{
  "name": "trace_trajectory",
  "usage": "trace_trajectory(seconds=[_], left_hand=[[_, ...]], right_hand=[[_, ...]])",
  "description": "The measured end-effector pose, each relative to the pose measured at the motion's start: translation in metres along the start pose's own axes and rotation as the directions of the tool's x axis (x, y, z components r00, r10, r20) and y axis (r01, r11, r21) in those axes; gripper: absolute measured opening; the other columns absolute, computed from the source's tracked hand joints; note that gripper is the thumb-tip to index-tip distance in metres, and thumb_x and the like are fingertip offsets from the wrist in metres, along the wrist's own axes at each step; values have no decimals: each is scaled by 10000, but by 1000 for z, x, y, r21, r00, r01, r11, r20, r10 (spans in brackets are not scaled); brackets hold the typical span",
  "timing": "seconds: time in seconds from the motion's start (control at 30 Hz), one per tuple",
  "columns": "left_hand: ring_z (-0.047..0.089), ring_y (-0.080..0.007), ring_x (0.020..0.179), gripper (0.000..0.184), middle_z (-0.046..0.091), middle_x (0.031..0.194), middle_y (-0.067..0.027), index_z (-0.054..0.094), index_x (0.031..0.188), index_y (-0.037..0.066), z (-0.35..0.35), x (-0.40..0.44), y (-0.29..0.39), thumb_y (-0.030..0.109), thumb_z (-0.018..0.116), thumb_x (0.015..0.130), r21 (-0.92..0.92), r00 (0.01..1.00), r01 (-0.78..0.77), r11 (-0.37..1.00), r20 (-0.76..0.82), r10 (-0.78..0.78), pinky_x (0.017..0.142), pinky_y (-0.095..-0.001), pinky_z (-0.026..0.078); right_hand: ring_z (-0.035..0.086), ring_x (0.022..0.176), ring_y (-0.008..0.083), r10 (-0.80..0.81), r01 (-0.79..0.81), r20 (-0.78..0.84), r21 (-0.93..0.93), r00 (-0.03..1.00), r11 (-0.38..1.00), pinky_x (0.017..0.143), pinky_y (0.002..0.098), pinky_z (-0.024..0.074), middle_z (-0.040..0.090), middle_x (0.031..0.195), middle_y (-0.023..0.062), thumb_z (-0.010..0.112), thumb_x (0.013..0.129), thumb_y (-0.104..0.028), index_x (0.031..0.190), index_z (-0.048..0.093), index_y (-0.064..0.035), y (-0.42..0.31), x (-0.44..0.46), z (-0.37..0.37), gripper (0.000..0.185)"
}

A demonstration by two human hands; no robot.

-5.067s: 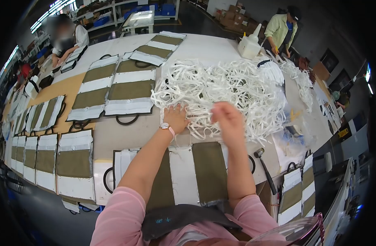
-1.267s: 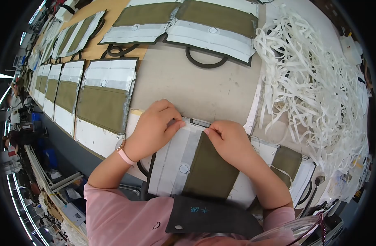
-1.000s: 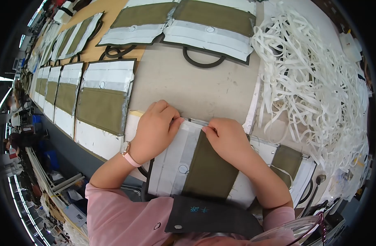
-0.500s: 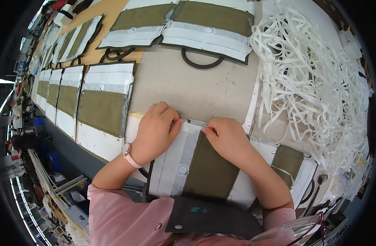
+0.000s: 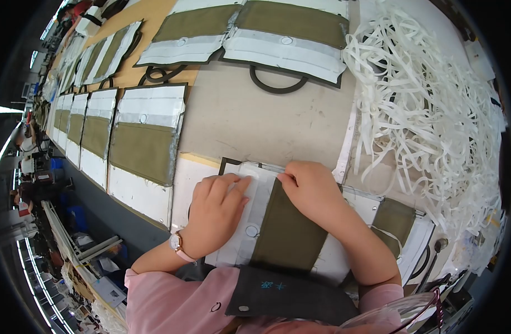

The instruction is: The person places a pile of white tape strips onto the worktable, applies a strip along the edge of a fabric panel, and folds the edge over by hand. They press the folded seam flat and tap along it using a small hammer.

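A white and olive fabric panel with a dark edge lies in front of me near the table's front edge. My left hand, with a watch on the wrist, rests on the panel's white left part, fingers slightly apart and nothing visible in them. The fingers of my right hand are pinched on the panel's far edge, where the white and olive parts meet. A round snap shows on the white strip between my hands. Another olive and white panel lies partly beneath, to the right.
A heap of white strips covers the right side of the table. Similar panels with dark handles lie in rows at the left and the far side. A hammer lies at the right. People are at the far left.
My left hand has let go of the panel's far edge and moved nearer to me, onto its white part, baring the dark corner. My right hand keeps its place.
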State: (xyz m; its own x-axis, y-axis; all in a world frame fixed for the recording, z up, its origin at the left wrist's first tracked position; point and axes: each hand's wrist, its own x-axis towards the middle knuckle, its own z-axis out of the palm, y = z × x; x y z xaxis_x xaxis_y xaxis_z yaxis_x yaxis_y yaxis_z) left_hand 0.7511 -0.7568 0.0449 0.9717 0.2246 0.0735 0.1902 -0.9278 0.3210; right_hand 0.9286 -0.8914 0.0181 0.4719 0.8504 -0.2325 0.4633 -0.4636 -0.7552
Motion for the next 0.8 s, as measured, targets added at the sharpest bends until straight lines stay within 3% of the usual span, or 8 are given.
trace_trajectory(seconds=[0.2, 0.4, 0.5, 0.6, 0.7, 0.8], left_hand=[[525, -284, 1087, 612, 564, 1264, -89, 581, 1335, 36, 14, 0, 1, 122, 763, 757, 169, 994, -98, 981, -34, 105, 930, -414, 409], [532, -242, 1157, 557, 565, 1348, -103, 566, 1336, -18, 22, 0, 0, 196, 684, 836, 260, 990, -138, 956, 19, 138, 928, -396, 410], [540, -243, 1156, 550, 575, 1346, -114, 565, 1338, -19, 22, 0, 0, 192, 676, 843, 271, 990, -142, 952, 21, 142, 926, -394, 412], [551, -245, 1149, 554, 589, 1322, -117, 560, 1342, -24, 21, 2, -1, 191, 674, 844, 246, 989, -147, 958, 29, 144, 927, -392, 414], [555, -247, 1147, 561, 586, 1319, -122, 555, 1346, -27, 22, 2, -1, 190, 677, 843, 236, 989, -147, 960, 36, 143, 929, -391, 417], [569, -258, 1129, 620, 594, 1311, -124, 566, 1335, -35, 22, 2, 0, 130, 732, 761, 203, 991, -133, 970, 27, 130, 923, -387, 421]], right_hand=[[633, 802, 418, 25, -26, 51, 10, 998, 1000, 745, 507, 496, 646, 792, 220, 597, 920, -159, 778, 620, 32, -2, 2, -5, 239], [630, 794, 422, 21, -21, 47, 13, 999, 1000, 751, 500, 499, 640, 789, 219, 605, 919, -150, 807, 616, 37, 0, 3, -3, 218], [622, 761, 420, 31, -31, 2, 116, 1000, 993, 707, 492, 504, 634, 815, 203, 603, 920, -117, 879, 616, 15, -2, -6, -5, 139], [622, 712, 363, -185, 179, -214, -49, 959, 983, 627, 447, 511, 597, 830, 149, 614, 877, -55, 1021, 645, -20, 1, -24, -3, 151], [611, 669, 266, -315, 285, -90, -245, 945, 927, 558, 382, 499, 538, 816, 88, 644, 798, -34, 1150, 670, -63, 14, -42, -9, 355], [585, 649, 201, -439, 374, -108, -370, 892, 850, 543, 337, 489, 481, 792, 51, 666, 728, -45, 1216, 672, -82, 28, -49, -3, 489]])
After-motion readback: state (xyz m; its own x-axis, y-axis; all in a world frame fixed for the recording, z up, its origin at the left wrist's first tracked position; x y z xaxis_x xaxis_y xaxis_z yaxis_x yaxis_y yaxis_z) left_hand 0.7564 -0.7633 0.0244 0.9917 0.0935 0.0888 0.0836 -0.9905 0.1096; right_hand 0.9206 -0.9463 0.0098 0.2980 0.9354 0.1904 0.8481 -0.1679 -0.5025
